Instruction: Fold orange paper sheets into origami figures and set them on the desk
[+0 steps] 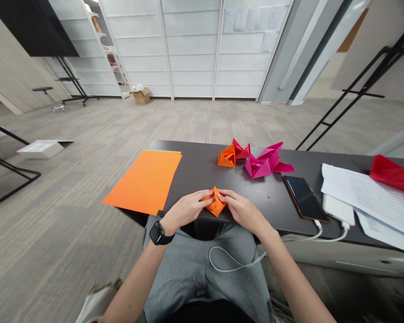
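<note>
The person's left hand (185, 210) and right hand (244, 211) hide most of the folded orange paper (216, 202), so its folds cannot be made out. A green sheet (162, 150) shows only as a sliver beyond the orange sheet (143, 181). The right edge cuts off the red piece (396, 175). The printed pages (366, 197) are too small to read.

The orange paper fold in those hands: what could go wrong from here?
The orange paper fold is held at the dark table's front edge, so it might slip into the lap. The white cable over the lap seems to lead toward the phone; a snag could tug it.
</note>
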Action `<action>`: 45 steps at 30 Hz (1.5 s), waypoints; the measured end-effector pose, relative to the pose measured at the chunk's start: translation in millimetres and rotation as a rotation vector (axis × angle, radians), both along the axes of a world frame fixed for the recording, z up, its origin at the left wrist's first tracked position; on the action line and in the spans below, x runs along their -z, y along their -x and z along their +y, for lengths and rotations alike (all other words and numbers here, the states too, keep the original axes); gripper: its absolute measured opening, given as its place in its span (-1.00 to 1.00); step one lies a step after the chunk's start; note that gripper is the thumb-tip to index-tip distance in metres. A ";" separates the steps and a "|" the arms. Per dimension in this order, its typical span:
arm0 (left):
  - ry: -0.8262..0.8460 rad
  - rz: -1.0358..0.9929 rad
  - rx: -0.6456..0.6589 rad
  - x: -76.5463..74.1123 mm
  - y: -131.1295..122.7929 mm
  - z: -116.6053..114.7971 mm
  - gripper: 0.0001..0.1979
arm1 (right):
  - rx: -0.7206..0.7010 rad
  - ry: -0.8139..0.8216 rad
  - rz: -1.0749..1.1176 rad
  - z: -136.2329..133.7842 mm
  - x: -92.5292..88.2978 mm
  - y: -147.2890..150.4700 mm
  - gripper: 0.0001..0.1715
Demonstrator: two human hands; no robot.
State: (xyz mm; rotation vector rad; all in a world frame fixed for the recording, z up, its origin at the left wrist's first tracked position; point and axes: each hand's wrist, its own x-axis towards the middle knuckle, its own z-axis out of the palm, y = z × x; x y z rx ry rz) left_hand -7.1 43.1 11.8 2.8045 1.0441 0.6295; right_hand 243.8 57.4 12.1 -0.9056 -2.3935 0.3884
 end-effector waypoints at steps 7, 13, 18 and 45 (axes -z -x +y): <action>-0.062 0.055 -0.030 -4.6 -7.4 8.0 -0.57 | 0.040 -0.079 -0.049 1.2 4.2 0.8 -0.20; -0.070 0.029 0.054 -5.9 -6.5 3.8 -0.47 | 0.009 -0.123 -0.133 -3.9 8.2 -4.6 -0.24; -0.053 0.000 0.107 -6.7 -5.0 -2.9 -0.45 | -0.019 -0.123 -0.180 -4.2 12.1 -6.2 -0.26; -0.017 0.003 0.064 -2.7 0.7 -10.5 -0.68 | -0.011 -0.056 -0.165 -5.4 10.1 -4.6 -0.31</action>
